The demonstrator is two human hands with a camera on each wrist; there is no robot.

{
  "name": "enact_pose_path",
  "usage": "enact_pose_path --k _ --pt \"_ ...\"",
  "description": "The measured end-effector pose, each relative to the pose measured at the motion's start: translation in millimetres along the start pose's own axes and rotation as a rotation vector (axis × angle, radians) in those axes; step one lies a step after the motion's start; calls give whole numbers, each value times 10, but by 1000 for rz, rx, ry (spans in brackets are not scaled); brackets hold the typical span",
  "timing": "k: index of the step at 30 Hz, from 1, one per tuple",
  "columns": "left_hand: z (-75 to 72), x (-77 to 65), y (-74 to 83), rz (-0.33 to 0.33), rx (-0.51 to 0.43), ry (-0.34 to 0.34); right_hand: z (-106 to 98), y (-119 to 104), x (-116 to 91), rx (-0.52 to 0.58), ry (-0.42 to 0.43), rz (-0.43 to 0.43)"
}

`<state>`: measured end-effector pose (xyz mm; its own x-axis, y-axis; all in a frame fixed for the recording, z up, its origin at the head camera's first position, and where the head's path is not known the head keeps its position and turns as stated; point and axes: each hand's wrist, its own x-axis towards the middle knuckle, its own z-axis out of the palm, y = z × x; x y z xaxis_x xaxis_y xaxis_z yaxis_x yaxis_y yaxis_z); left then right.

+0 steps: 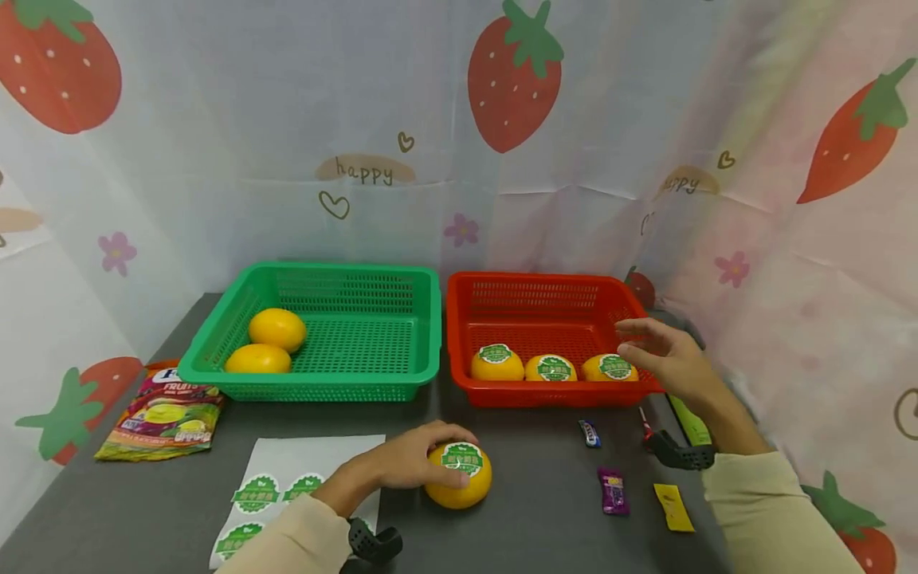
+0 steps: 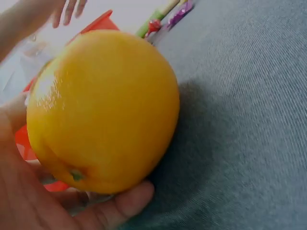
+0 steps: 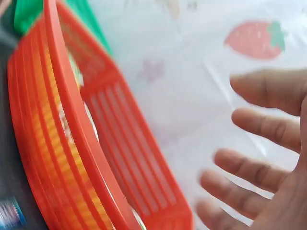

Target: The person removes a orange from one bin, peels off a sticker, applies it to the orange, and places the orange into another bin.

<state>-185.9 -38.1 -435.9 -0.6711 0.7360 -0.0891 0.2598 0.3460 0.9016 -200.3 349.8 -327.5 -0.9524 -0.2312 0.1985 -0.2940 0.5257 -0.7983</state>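
Note:
My left hand [image 1: 423, 458] grips an orange [image 1: 469, 486] over the dark table, fingers behind it and thumb along its front. A green-and-white sticker [image 1: 462, 458] lies on top of the fruit. In the left wrist view the same orange [image 2: 103, 110] shows its stem end, with the thumb underneath. Over the right end of the red basket [image 1: 545, 392], my right hand [image 1: 670, 359] hovers with spread fingers and holds nothing. Several stickered oranges [image 1: 551, 368] sit along that basket's front wall. The right wrist view has the fingers [image 3: 249, 167] apart from the rim.
A green basket [image 1: 315, 387] on the left holds two plain oranges [image 1: 277, 330]. Before it lie a sheet of stickers [image 1: 315, 450] and a fruit candy bag [image 1: 165, 414]. Small wrapped candies [image 1: 613, 492] and a yellow packet [image 1: 672, 508] lie at right. A strawberry-print curtain [image 1: 430, 96] hangs behind.

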Motion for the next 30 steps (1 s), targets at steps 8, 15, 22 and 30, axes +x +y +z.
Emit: enact_pose_path --k 8,15,22,30 --pt "13 33 40 14 101 42 -265 362 110 -275 -118 129" --pt "8 78 90 37 57 120 -280 612 43 -367 -142 204" --pt "-266 417 605 173 1 172 -331 709 14 -340 -128 212" --pt "-553 978 1277 209 83 255 -304 726 9 -361 -137 210"
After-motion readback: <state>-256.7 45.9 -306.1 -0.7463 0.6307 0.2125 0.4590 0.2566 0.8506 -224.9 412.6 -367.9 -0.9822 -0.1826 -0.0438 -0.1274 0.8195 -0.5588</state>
